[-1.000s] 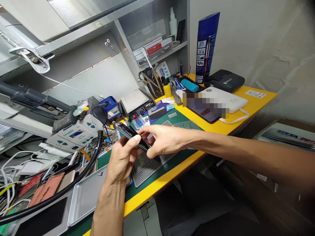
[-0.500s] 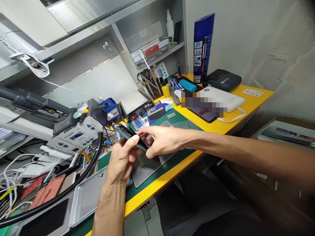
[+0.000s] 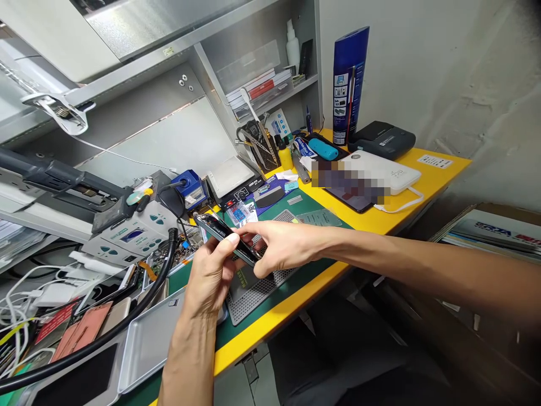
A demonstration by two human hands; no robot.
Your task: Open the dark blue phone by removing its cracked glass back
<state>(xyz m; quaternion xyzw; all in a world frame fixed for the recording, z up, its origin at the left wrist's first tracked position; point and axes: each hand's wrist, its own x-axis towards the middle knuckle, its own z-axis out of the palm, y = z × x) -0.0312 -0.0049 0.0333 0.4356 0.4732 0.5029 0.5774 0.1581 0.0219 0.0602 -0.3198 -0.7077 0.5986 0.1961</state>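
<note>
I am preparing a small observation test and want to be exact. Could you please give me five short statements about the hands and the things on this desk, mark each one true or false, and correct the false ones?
1. The left hand and the right hand are both on the same dark device. True.
2. The dark device lies flat on the green mat. False: it is held up, tilted, above the green mat.
3. The tall blue can stands upright. True.
4. In the picture, the yellow bottle is to the right of the tall blue can. False: the yellow bottle is to its left.
5. A white bottle stands on the shelf. True.
</note>
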